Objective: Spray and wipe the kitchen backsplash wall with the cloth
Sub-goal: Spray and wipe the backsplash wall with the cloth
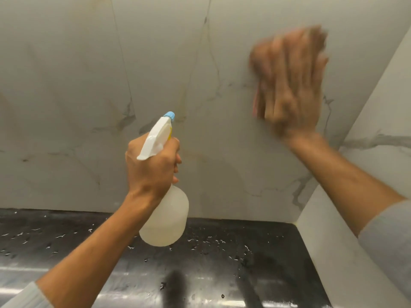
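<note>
The backsplash wall [89, 85] is pale marble with grey veins and fills the upper part of the view. My left hand [151, 167] grips a translucent white spray bottle [165, 218] by its neck, its blue nozzle tip pointing up at the wall. My right hand [291, 81] is blurred and lies flat against the wall at the upper right, pressing a cloth [256, 101] under the palm. Only a pink and tan edge of the cloth shows at the left of the fingers.
A glossy black countertop [222, 263] runs below the wall, dotted with small water drops. A marble side wall [378, 152] meets the backsplash at the right corner.
</note>
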